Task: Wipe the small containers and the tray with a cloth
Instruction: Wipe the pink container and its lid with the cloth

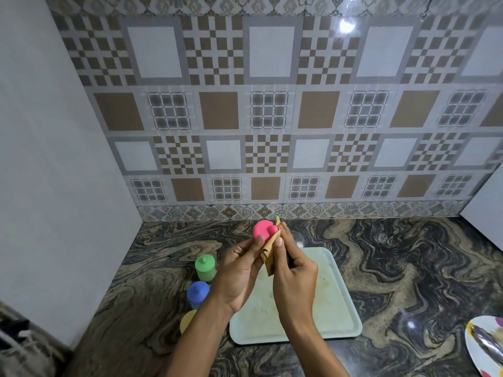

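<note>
Two hands meet just below the centre of the frame, raised above the surface (408, 268). I see my left hand (239, 273) curled around the pink container (262, 229), fingers closed on its body so that mostly the pink lid shows above them; the container's long axis tilts up and away toward the tiled wall, lid end uppermost. My right hand (292, 270) is clenched on the tan cloth (270, 254), pressing it against the right side of the pink container, the thumb laid flat on the fabric. A corner of cloth pokes up beside the lid and a fold hangs down between the palms.

Beneath the hands lies the pale tray (340, 303), flat on the surface, with brownish smears on its floor. Left of the tray stand the green container (206, 268) and the blue container (198, 293), upright, with a yellow container (187, 321) nearer me, partly hidden by my left forearm. A patterned plate (483, 346) sits at the lower right edge.
</note>
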